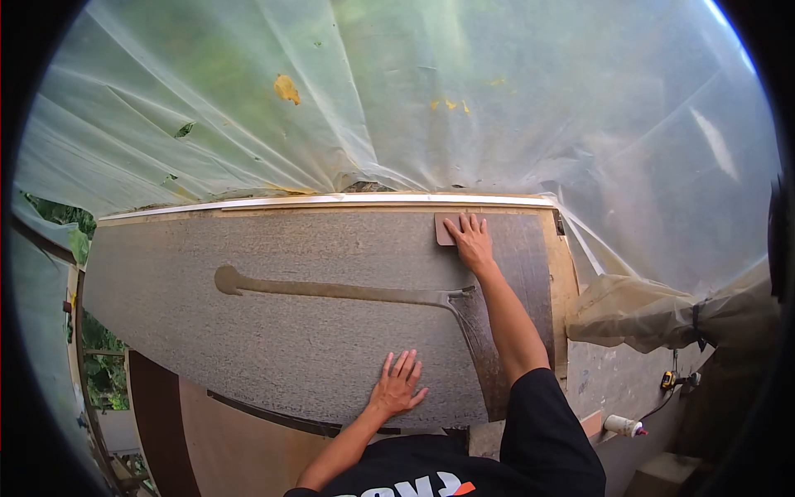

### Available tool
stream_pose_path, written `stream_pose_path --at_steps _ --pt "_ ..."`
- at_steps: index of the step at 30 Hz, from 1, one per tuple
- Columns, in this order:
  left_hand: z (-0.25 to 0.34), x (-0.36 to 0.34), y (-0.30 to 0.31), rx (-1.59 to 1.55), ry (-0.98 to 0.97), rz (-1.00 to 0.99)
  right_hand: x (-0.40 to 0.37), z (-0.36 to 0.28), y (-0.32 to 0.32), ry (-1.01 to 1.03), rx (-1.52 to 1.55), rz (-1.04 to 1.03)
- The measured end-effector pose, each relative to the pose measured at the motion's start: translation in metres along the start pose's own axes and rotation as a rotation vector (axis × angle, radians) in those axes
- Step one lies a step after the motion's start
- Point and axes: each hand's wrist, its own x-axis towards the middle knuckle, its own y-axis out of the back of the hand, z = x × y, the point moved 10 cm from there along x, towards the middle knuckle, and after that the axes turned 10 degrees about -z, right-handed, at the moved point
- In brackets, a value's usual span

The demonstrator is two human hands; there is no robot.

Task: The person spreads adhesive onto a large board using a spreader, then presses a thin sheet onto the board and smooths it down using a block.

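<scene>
A large grey-brown panel (331,356) with a rough, streaked surface lies in front of me. Across its middle runs a long brownish puddle of thick liquid (348,290), with a round blob at its left end. My right hand (474,247) reaches to the panel's far edge and presses on a flat, rectangular brown spreader (444,232), its fingers over the top. Right of the puddle, the panel looks darker and smoother, with a wet-looking smear (480,331). My left hand (397,385) rests flat near the front edge, fingers spread and holding nothing.
A pale wooden strip (331,200) borders the panel's far side. Translucent plastic sheeting (497,108) hangs behind, bunched and tied (654,315) at the right. On the lower right lie a white bottle (621,426) and a yellow-and-black power tool (669,380).
</scene>
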Motion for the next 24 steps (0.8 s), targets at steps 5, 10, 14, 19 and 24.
stream_pose_path --at_steps 5,10,14,19,24 --pt "0.000 -0.001 0.000 -0.007 -0.004 0.011 -0.008 -0.003 -0.006 0.008 -0.032 0.021" --pt "0.001 -0.001 0.001 -0.005 0.002 0.011 -0.012 -0.010 0.021 0.052 0.116 -0.264" --pt "0.000 -0.001 0.000 -0.008 0.003 0.007 0.006 0.001 0.034 0.054 0.132 -0.196" --pt "0.002 -0.002 0.000 0.003 0.003 0.004 0.007 0.006 0.019 0.037 0.089 -0.215" --pt "0.002 -0.002 0.000 -0.013 0.009 0.010 -0.013 0.002 0.023 0.077 0.100 -0.187"
